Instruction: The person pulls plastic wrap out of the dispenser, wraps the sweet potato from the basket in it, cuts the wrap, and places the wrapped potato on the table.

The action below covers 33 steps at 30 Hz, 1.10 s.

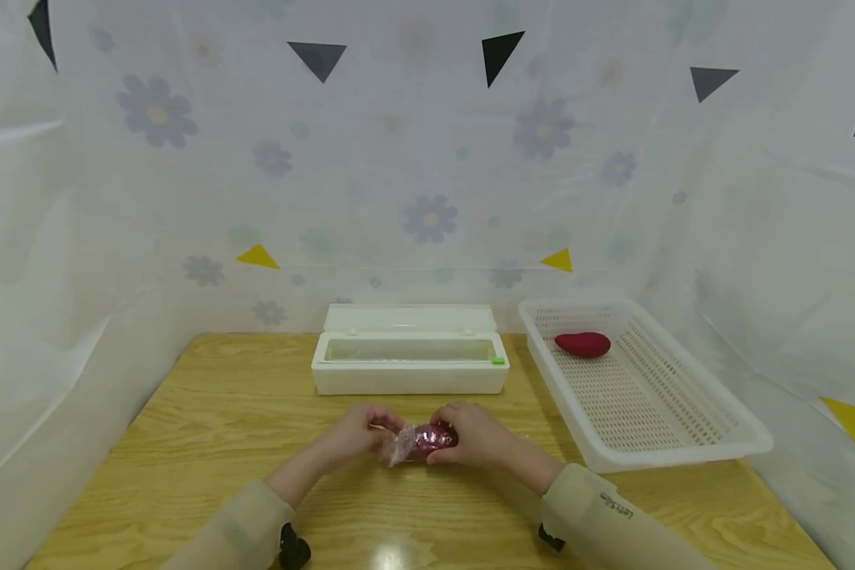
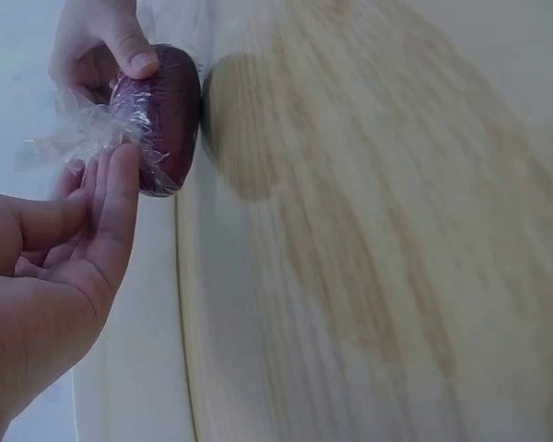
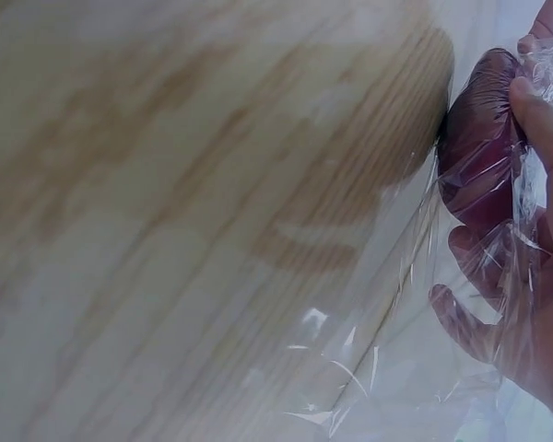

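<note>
Pale sleeves (image 1: 231, 518) lie closest, framing a dark red root (image 1: 429, 442) wrapped in clear film (image 1: 402, 445), mid-bench (image 1: 199, 475) and in front of the white box (image 1: 409, 381). It looks solid and firm, of modest weight and unlikely to bruise; the film seems thin, slippery and easily torn, so the thick body is the sounder place to hold, with only a light touch on the gathered end. That body sits within the right grip (image 1: 476, 435), closed partway round it, thumb pressed to one face, loose film draped over the lower fingers. The left grip (image 1: 359, 434) is half spread, its rather straight fingertips touching the bunched film just beside the root's other end; no firm pinch shows. Whether the root rests on the bench or is held just clear, I cannot tell.
</note>
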Available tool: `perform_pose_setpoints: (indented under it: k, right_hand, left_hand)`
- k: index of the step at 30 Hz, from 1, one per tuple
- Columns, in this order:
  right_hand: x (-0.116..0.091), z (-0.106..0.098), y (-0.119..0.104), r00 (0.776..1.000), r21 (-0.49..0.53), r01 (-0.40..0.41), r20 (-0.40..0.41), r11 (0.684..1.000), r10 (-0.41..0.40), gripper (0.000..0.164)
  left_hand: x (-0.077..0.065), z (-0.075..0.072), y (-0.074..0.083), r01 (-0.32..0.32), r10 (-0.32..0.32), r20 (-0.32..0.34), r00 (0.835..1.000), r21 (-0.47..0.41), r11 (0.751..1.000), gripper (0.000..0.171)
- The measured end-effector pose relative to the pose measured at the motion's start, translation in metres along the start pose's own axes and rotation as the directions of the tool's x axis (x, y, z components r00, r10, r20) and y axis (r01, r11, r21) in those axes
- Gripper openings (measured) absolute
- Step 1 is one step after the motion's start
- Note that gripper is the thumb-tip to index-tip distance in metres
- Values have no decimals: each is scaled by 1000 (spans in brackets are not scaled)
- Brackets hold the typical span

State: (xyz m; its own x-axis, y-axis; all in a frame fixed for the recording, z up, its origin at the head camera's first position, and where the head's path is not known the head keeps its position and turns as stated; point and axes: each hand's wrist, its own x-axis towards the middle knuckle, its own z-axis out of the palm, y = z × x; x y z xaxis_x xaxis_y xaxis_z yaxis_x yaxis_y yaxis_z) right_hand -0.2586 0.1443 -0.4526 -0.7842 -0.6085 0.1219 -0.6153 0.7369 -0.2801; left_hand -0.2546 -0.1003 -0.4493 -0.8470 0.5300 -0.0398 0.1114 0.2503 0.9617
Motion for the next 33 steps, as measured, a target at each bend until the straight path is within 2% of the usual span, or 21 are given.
perform_pose_setpoints:
  k: [3, 8, 10, 12, 14, 17, 19, 25, 30, 33]
  right_hand:
    - [-1, -1, 0, 1000, 3, 13, -10, 1000, -13, 56]
    - [-2, -2, 0, 999, -4, 37, -20, 999, -37, 55]
    - [-2, -2, 0, 999, -8, 34, -14, 999, -34, 55]
    - [-2, -2, 1, 1000, -4, 29, -8, 1000, -29, 55]
    - [-2, -1, 2, 1000, 7, 26, -3, 1000, -26, 56]
    - [-1, 0, 4, 999, 33, 32, -4, 999, -32, 59]
    - [0, 1, 5, 999, 51, 38, -4, 998, -38, 60]
    - [-2, -2, 3, 1000, 91, 16, 15, 996, -17, 62]
    - [-3, -1, -5, 999, 34, -32, 7, 999, 32, 70]
    - [-2, 1, -9, 998, -6, -58, -2, 998, 58, 73]
  left_hand:
    - [-3, 0, 0, -31, 31, 19, 999, -12, 999, 26]
    - [-4, 4, -2, -36, 39, 37, 999, -62, 997, 27]
    - [-3, 6, -2, -44, 46, 31, 998, -50, 998, 26]
    - [-2, 7, -3, -71, 71, 14, 997, 21, 997, 25]
    - [0, 9, -4, -116, 118, -7, 993, 154, 981, 24]
    - [3, 13, -5, -170, 190, -28, 981, 330, 928, 23]
    - [4, 16, -5, -193, 223, -32, 974, 395, 898, 24]
    - [6, 23, -1, -194, 242, -50, 969, 451, 871, 24]
    - [7, 26, 2, -190, 259, -72, 963, 499, 846, 21]
    - [9, 27, 2, -192, 267, -78, 961, 507, 840, 21]
